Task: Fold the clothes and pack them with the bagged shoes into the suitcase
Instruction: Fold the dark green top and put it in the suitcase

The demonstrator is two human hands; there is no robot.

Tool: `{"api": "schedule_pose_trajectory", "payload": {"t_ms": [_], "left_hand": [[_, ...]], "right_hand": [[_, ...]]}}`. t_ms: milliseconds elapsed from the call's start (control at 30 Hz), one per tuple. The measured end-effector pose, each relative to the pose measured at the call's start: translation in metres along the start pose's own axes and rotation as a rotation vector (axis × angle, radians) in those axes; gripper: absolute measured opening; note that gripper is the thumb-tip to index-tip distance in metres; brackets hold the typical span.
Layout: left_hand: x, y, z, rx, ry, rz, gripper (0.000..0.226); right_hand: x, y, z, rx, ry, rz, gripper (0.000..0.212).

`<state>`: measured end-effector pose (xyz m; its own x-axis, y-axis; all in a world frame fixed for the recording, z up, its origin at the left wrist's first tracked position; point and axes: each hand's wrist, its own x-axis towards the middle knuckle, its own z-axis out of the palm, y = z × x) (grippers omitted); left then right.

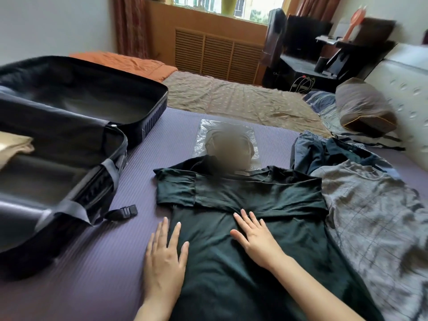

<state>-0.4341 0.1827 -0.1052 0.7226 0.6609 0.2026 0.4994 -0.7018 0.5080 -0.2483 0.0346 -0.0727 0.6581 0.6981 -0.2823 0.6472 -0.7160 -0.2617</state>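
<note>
Both hands press flat, fingers straight, gripping nothing: left hand [165, 253] on the dark T-shirt [243, 286]'s left edge, right hand [254, 237] on its middle. The shirt lies at the middle of the purple mat [92, 286], hem cut off below. Past its collar a clear bag [201, 140], perhaps holding the shoes, is blurred over. The open suitcase [148, 117] sits at the mat's left edge, partly out of frame.

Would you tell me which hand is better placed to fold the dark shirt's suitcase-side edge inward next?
Left, probably: the left hand lies flat on the edge of the dark shirt nearest the suitcase, while the right hand rests mid-shirt, away from that edge.
</note>
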Motion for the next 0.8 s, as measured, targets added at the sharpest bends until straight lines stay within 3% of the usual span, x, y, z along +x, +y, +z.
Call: {"api": "schedule_pose_trajectory", "payload": {"t_ms": [100,133,200,333,500,700,800], "left_hand": [[-0.013,-0.007,-0.005,-0.067,0.141,-0.022,0.063],[-0.015,-0.009,-0.006,-0.084,0.182,-0.022,0.061],[-0.018,-0.010,-0.005,-0.130,0.257,-0.019,0.059],[-0.017,-0.011,-0.004,-0.233,0.388,-0.010,0.044],[-0.019,-0.012,-0.005,-0.289,0.379,-0.063,0.050],[-0.018,-0.007,-0.004,-0.202,0.421,-0.139,0.018],[-0.017,-0.009,-0.005,-0.223,0.400,-0.123,0.015]], "right_hand": [[-0.001,-0.016,-0.014,-0.038,0.002,0.066,0.064],[-0.001,-0.024,-0.018,-0.106,0.051,0.080,0.057],[0.001,-0.044,-0.026,-0.217,0.133,0.071,0.055],[0.016,-0.094,-0.036,-0.171,0.219,0.010,0.054],[0.055,-0.151,-0.040,-0.240,0.349,0.022,0.054],[0.082,-0.202,-0.022,-0.240,0.246,0.068,0.071],[0.083,-0.207,-0.010,-0.310,0.274,0.045,0.064]]}}
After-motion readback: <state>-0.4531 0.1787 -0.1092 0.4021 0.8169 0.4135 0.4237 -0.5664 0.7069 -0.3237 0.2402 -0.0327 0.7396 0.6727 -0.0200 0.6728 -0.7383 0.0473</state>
